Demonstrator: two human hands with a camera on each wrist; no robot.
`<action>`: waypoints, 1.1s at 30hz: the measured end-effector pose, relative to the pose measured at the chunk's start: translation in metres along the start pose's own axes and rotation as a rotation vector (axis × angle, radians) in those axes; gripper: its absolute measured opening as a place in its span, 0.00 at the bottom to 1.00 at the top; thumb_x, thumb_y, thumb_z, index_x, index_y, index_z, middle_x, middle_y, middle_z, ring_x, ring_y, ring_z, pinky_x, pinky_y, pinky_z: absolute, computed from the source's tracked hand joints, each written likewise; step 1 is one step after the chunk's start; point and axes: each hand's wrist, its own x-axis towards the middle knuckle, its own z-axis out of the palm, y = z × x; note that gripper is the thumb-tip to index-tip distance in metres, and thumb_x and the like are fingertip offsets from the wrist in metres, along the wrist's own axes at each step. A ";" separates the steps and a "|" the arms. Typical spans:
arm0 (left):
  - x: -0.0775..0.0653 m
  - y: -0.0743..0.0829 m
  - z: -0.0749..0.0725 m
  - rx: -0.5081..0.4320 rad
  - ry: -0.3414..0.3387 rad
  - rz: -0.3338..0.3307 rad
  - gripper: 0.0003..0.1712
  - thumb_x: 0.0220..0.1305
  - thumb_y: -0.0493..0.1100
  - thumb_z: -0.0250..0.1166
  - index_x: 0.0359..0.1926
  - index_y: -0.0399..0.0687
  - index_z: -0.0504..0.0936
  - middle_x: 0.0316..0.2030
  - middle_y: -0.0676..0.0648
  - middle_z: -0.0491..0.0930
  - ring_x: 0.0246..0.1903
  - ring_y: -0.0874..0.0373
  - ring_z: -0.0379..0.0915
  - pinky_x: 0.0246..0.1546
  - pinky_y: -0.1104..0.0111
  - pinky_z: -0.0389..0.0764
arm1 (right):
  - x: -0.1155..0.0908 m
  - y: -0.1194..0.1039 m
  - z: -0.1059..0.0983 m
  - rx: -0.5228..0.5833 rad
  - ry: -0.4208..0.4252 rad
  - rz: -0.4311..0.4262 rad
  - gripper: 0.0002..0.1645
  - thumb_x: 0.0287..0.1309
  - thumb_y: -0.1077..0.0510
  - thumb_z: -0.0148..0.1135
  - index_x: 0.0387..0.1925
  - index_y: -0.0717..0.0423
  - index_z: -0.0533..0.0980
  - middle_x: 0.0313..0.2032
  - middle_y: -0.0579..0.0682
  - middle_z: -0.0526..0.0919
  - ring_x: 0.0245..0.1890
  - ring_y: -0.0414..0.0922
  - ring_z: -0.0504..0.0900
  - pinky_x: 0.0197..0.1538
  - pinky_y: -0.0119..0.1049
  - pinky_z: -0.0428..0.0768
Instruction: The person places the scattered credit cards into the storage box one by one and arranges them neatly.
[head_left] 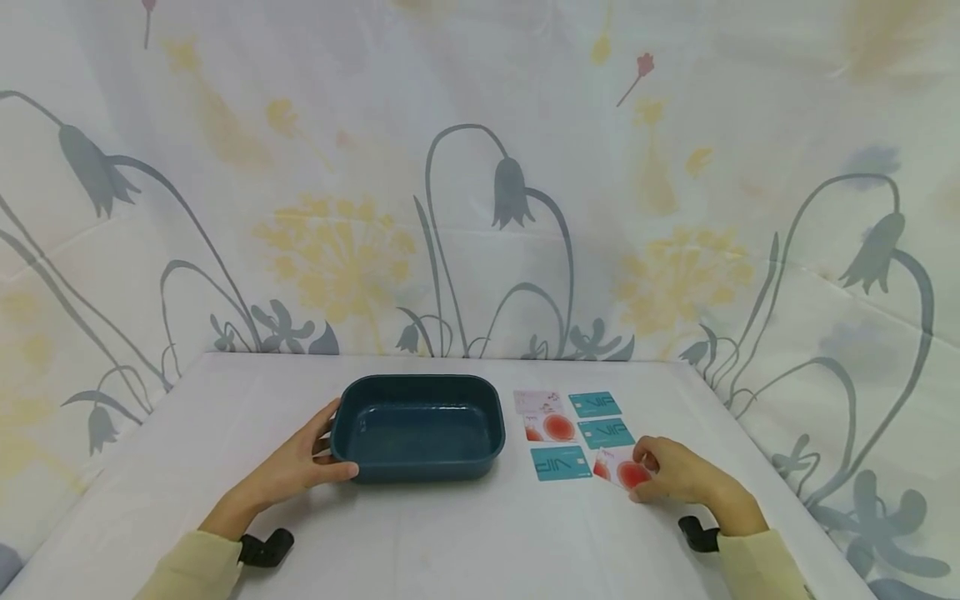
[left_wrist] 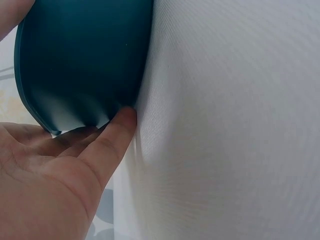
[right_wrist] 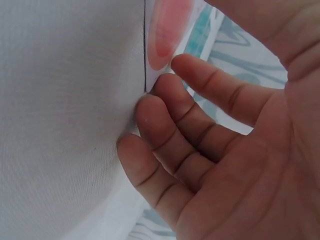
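A dark teal rectangular dish (head_left: 420, 472) stands on the white table. My left hand (head_left: 315, 461) grips its left end, thumb at the front corner and fingers around the side; in the left wrist view fingertips touch the wall of the dish (left_wrist: 85, 60). At the right, my right hand (head_left: 678, 475) pinches the right edge of a white card with a red circle (head_left: 626, 471). The right wrist view has the fingers curled at the edge of that card (right_wrist: 170, 30). Beside it lies a teal VIP card (head_left: 561, 463), with another teal card (head_left: 606, 433) just behind.
Farther back are a second red-circle card (head_left: 551, 427), a pale pink patterned card (head_left: 537, 402) and one more teal card (head_left: 595, 405). The white table (head_left: 450, 542) ends at a flower-print curtain (head_left: 480, 183) behind.
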 end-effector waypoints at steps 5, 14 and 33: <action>-0.001 -0.001 0.001 -0.010 0.000 -0.005 0.62 0.54 0.49 0.72 0.76 0.49 0.36 0.71 0.30 0.45 0.66 0.33 0.54 0.56 0.54 0.73 | -0.001 0.000 0.002 0.022 0.013 0.009 0.29 0.36 0.51 0.80 0.36 0.59 0.73 0.30 0.50 0.69 0.33 0.46 0.69 0.35 0.38 0.70; -0.001 -0.003 0.001 -0.026 -0.006 -0.006 0.62 0.55 0.49 0.72 0.76 0.48 0.36 0.70 0.30 0.45 0.65 0.33 0.55 0.55 0.56 0.74 | -0.002 -0.005 0.005 0.005 0.002 0.033 0.29 0.36 0.53 0.79 0.37 0.56 0.72 0.29 0.49 0.71 0.33 0.45 0.70 0.35 0.38 0.71; 0.000 0.001 0.000 -0.003 -0.002 0.007 0.62 0.55 0.49 0.72 0.76 0.48 0.36 0.70 0.30 0.46 0.65 0.33 0.55 0.56 0.53 0.74 | -0.002 -0.006 0.001 0.025 0.054 -0.101 0.21 0.40 0.67 0.70 0.37 0.59 0.69 0.30 0.50 0.72 0.28 0.44 0.71 0.32 0.35 0.73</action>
